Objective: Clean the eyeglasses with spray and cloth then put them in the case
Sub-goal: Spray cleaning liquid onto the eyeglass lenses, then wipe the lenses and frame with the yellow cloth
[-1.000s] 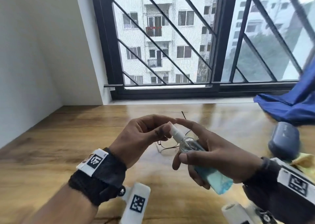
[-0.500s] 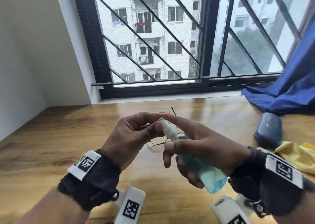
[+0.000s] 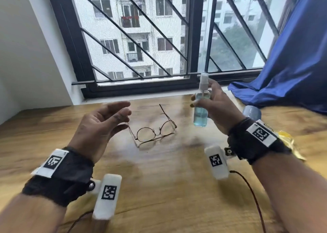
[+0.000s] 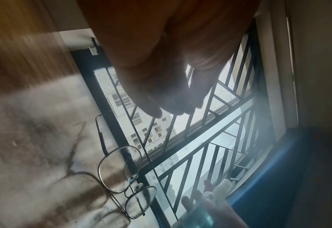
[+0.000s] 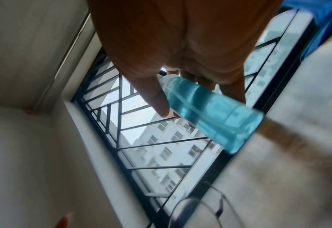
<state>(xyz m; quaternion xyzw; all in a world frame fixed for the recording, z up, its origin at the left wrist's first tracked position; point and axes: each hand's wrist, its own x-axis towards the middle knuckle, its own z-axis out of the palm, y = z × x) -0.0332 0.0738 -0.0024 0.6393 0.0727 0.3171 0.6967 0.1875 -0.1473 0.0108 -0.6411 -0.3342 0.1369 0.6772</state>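
With the thin round wire-rimmed eyeglasses lying on the wooden surface, right hand wrapped round the clear blue-liquid spray bottle, left hand loose and empty: nozzle should face lenses, mist lightly.

Left hand raised, palm turned inward, fingers loosely extended, thumb apart below them, nothing between. Black band on left wrist. Right hand raised, thumb and fingers curled round spray bottle, held upright; nozzle above fingertips, base below thumb. Right wrist view: thumb lies along bottle side. Black band on right wrist.
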